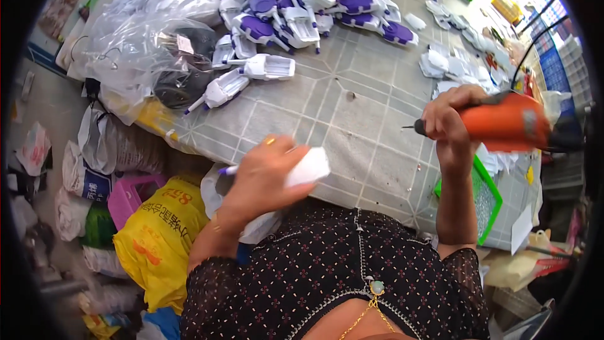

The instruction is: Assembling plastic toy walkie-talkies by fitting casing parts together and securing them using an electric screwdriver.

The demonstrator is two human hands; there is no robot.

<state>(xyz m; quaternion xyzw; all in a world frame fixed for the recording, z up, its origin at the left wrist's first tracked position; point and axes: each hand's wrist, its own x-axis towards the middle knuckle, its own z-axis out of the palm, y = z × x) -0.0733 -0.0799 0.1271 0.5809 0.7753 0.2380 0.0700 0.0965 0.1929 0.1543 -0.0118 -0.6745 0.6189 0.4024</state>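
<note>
In my left hand (267, 179) is a white plastic housing (309, 167) with a purple tip, held just over the table's near edge. My right hand (454, 118) grips an orange electric screwdriver (503, 123), its thin bit pointing left over the table. Two white open-backed housings (269, 67) lie apart at the left of the table. Behind them rises a pile of white and purple housings (302, 6); some show purple panels, others their hollow insides.
The table (352, 126) has a checked cover. Clear plastic bags (119, 38) fill its left end. A green tray (487, 204) with small metal-coloured bits sits at the near right, below white parts (456, 63). A yellow bag (167, 233) stands at the left below the table.
</note>
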